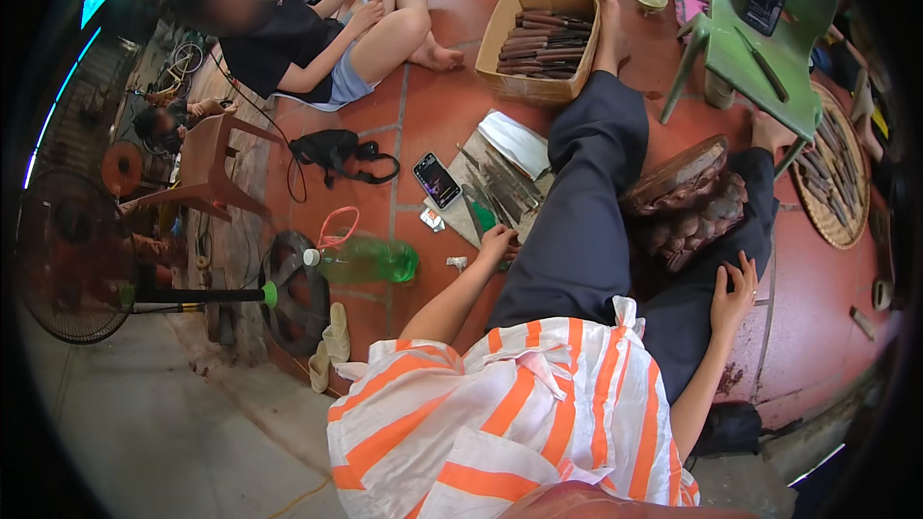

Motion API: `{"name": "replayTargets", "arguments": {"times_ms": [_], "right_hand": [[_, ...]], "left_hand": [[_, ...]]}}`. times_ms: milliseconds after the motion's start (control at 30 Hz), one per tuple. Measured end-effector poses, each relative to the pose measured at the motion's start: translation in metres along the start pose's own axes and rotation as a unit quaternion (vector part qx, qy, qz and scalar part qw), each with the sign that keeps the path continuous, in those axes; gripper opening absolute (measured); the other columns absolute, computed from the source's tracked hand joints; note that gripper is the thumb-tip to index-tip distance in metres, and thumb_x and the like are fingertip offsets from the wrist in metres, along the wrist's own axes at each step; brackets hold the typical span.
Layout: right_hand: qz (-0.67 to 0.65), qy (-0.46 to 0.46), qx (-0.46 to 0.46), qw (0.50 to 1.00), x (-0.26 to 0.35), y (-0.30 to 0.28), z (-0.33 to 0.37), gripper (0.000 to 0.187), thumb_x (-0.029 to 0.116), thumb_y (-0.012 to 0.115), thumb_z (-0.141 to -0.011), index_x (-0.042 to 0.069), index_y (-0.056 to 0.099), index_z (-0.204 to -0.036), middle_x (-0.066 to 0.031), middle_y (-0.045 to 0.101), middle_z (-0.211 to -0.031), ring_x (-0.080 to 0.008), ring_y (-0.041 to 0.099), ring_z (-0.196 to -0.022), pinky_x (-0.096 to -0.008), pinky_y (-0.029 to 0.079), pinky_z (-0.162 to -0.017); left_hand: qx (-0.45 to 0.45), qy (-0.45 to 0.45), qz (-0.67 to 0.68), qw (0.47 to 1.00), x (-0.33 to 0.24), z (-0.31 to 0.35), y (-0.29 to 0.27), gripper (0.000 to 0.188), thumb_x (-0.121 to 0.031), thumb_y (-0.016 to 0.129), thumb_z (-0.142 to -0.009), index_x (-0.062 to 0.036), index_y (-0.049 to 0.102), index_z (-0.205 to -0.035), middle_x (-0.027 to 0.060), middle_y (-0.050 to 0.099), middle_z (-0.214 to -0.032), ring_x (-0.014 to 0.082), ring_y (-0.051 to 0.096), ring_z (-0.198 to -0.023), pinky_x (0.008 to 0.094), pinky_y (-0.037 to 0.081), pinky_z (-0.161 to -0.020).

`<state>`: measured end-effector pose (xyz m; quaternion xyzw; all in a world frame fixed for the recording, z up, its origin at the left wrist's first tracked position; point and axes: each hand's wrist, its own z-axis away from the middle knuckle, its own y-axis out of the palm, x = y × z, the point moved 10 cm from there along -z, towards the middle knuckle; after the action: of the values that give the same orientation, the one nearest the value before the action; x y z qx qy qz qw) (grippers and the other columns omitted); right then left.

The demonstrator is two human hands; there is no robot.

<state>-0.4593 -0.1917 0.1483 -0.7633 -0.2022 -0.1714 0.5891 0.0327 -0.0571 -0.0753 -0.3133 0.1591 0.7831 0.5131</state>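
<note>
My left hand (497,246) reaches down to the floor at the near end of a spread of thin metal carving tools (500,185). Its fingers are bent together; whatever is in them is too small to make out. My right hand (735,294) lies on my right thigh, fingers apart, holding nothing. Between my legs rests a reddish-brown carved wooden piece (685,202) with rounded, lumpy relief, touched by neither hand. A folded white cloth (513,144) lies beside the tools, and a phone (437,181) with a lit screen is to their left.
A cardboard box (536,87) of dark-handled tools stands by my left foot. Right of it is a green chair (735,67) bearing a phone and knife, then a woven tray (835,168). Leftward are a green bottle (370,260), a fan (77,255) and a seated person (298,48).
</note>
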Motion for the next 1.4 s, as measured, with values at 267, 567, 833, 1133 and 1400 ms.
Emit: {"name": "replayTargets", "arguments": {"times_ms": [267, 567, 833, 1133, 1400], "right_hand": [[-0.241, 0.090, -0.051, 0.965, -0.003, -0.023, -0.004, 0.024, 0.015, 0.061, -0.091, -0.001, 0.066, -0.107, -0.0141, 0.062, -0.119, -0.0244, 0.057, -0.112, -0.0342, 0.042, -0.096], [-0.565, 0.038, 0.174, 0.806, 0.110, -0.002, 0.023, 0.028, 0.006, 0.061, -0.089, -0.002, 0.060, -0.115, -0.0066, 0.054, -0.104, -0.0119, 0.058, -0.085, -0.0246, 0.049, -0.071], [-0.602, 0.226, 0.073, 0.763, 0.030, 0.015, 0.028, 0.022, 0.011, 0.056, -0.094, -0.008, 0.062, -0.106, -0.0120, 0.066, -0.098, -0.0159, 0.067, -0.078, -0.0253, 0.055, -0.068], [-0.507, 0.175, 0.013, 0.844, -0.002, 0.004, -0.023, 0.013, 0.003, 0.066, -0.085, -0.006, 0.062, -0.094, -0.0094, 0.064, -0.092, -0.0156, 0.064, -0.085, -0.0273, 0.053, -0.074], [-0.391, 0.041, 0.018, 0.919, 0.018, 0.003, -0.058, 0.012, 0.004, 0.070, -0.080, -0.005, 0.066, -0.088, -0.0130, 0.056, -0.125, -0.0232, 0.060, -0.108, -0.0330, 0.052, -0.086]], "left_hand": [[0.071, 0.210, 0.171, 0.960, -0.142, 0.110, 0.060, 0.012, -0.018, 0.060, -0.093, -0.0079, 0.055, -0.088, 0.0028, 0.062, -0.077, 0.0089, 0.058, -0.066, 0.0219, 0.048, -0.057], [0.277, 0.572, -0.276, 0.722, -0.207, 0.261, 0.273, 0.011, -0.002, 0.067, -0.081, 0.0022, 0.058, -0.085, 0.0115, 0.056, -0.077, 0.0229, 0.059, -0.066, 0.0333, 0.044, -0.058], [0.251, 0.496, -0.273, 0.785, -0.208, 0.232, 0.296, 0.025, -0.008, 0.071, -0.081, -0.0017, 0.065, -0.104, 0.0089, 0.059, -0.097, 0.0152, 0.065, -0.075, 0.0267, 0.052, -0.060], [0.065, 0.677, -0.266, 0.683, -0.309, 0.180, 0.327, 0.034, -0.020, 0.067, -0.084, -0.0034, 0.059, -0.112, 0.0154, 0.059, -0.098, 0.0336, 0.058, -0.087, 0.0411, 0.047, -0.081], [0.135, 0.494, -0.359, 0.780, -0.284, 0.122, 0.365, 0.045, -0.042, 0.062, -0.085, -0.0032, 0.062, -0.107, 0.0204, 0.066, -0.095, 0.0388, 0.063, -0.092, 0.0427, 0.049, -0.079]]}}
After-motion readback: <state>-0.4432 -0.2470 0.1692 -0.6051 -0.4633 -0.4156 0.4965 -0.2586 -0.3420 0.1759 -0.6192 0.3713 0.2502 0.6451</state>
